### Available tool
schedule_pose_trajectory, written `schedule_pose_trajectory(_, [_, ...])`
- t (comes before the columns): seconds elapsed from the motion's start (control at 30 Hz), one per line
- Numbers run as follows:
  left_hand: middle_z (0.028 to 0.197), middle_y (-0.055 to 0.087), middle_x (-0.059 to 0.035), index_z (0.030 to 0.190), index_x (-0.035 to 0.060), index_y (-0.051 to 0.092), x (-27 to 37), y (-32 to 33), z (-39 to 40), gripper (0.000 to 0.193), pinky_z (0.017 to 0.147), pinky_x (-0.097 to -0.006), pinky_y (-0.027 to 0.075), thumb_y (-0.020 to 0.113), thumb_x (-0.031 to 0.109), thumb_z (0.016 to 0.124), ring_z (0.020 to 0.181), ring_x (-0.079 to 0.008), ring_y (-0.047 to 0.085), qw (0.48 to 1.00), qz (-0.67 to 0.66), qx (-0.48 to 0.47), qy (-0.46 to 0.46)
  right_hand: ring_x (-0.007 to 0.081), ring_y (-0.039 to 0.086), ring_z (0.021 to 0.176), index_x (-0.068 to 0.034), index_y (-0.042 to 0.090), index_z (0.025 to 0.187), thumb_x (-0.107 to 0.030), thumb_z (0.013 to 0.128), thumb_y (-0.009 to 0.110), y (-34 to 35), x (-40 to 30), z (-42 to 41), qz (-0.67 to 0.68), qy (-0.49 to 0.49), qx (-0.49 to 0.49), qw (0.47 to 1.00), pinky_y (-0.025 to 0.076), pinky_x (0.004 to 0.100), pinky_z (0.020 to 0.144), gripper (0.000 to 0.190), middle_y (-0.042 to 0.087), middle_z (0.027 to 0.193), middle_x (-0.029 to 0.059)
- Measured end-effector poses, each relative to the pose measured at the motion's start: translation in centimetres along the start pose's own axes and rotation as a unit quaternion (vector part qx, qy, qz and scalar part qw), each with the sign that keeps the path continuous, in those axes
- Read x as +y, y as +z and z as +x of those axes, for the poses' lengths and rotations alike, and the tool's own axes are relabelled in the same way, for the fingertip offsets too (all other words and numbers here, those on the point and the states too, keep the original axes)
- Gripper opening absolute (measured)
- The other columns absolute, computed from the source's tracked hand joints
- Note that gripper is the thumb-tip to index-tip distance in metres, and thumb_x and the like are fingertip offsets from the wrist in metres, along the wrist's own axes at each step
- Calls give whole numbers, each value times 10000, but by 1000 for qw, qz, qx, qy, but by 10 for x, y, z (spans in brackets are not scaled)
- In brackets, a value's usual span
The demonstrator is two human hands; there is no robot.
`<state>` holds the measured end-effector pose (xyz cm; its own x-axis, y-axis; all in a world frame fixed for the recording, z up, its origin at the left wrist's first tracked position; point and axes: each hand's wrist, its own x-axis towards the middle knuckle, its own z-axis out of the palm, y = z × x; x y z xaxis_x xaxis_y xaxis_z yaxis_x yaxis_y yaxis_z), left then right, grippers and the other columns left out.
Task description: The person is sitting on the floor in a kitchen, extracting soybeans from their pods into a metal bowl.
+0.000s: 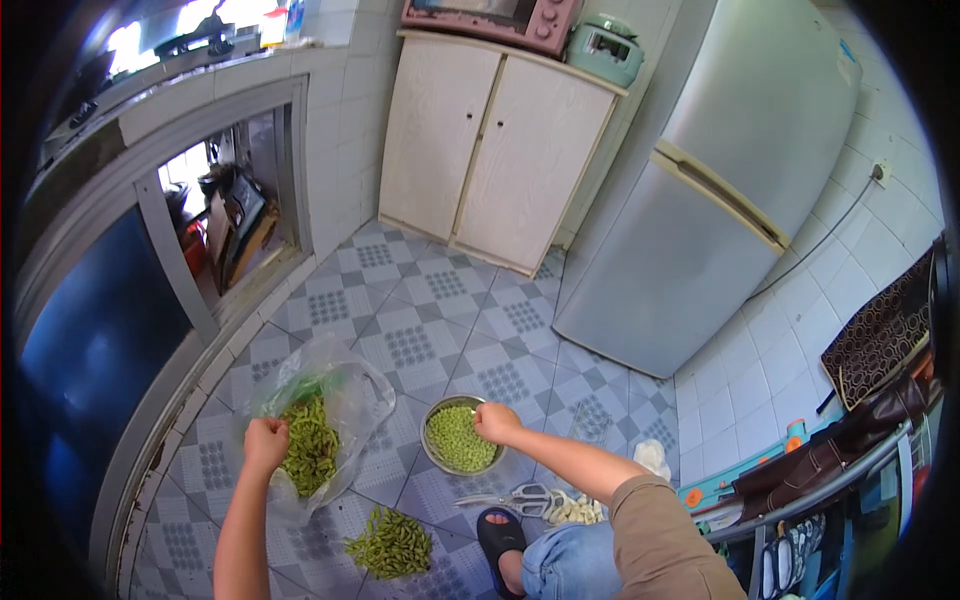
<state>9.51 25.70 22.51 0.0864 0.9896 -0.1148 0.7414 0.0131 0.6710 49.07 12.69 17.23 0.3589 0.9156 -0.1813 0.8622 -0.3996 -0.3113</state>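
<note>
A clear plastic bag (pixel 364 394) lies open on the floor, with green bean pods (pixel 311 442) piled inside. My left hand (pixel 265 448) is curled closed at its left edge and appears to grip the plastic; the fingertips are hidden. To the right stands a round metal bowl (pixel 441 463) of shelled green beans (pixel 456 439). At its right rim, my right hand (pixel 497 424) is closed with the fingers over the edge. A loose heap of pods (pixel 388 544) sits on the tiles between me and the bag.
Scissors (pixel 525 500) lie beside pale peeled pieces (pixel 576 510), close to my sandalled foot (pixel 501 536). A white crumpled thing (pixel 652 457) rests by the wall. Ahead are a cabinet (pixel 487 150) and a refrigerator (pixel 675 247). A rack (pixel 817 480) with hanging items is at right.
</note>
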Motion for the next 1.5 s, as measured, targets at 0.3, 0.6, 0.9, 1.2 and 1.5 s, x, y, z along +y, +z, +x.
schedule_pose_trajectory(0.3, [775, 638, -168, 855, -5, 667, -42, 46, -43, 123, 621, -335, 479, 587, 51, 781, 676, -277, 621, 987, -59, -95, 116, 334, 622, 835, -27, 610, 846, -70, 702, 562, 49, 7, 17, -209, -137, -82, 965, 507, 423, 717, 158, 620, 891, 179])
schedule_pose_trajectory(0.6, [823, 619, -131, 883, -33, 637, -64, 67, -105, 132, 664, -304, 463, 536, -52, 800, 741, -226, 597, 969, -208, 86, 100, 364, 611, 838, -25, 570, 882, -77, 723, 542, 180, -78, -54, -88, -342, -314, 881, 484, 457, 726, 170, 611, 906, 185])
schedule_pose_trajectory(0.9, [806, 615, -110, 884, -35, 635, -61, 81, -114, 118, 655, -266, 455, 536, -30, 821, 733, -187, 586, 950, -309, 45, 30, 378, 613, 793, -27, 581, 872, -242, 815, 594, 232, -95, -47, -24, -223, -231, 947, 477, 463, 705, 223, 625, 772, 192])
schedule_pose_trajectory(1.2, [784, 636, -126, 883, -24, 648, -33, 93, -112, 129, 658, -284, 476, 548, -21, 802, 715, -206, 618, 958, -272, -7, 91, 323, 566, 970, -40, 556, 955, -162, 771, 632, 225, -85, -68, -64, -221, -265, 936, 458, 409, 804, 234, 585, 985, 145])
schedule_pose_trajectory(1.5, [833, 649, -123, 908, -26, 647, -29, 123, -124, 135, 704, -276, 497, 551, -1, 817, 763, -185, 635, 956, -272, -79, 72, 276, 612, 775, -78, 601, 839, -135, 733, 650, 222, -68, -63, 121, -153, -212, 958, 473, 377, 670, 130, 624, 825, 106])
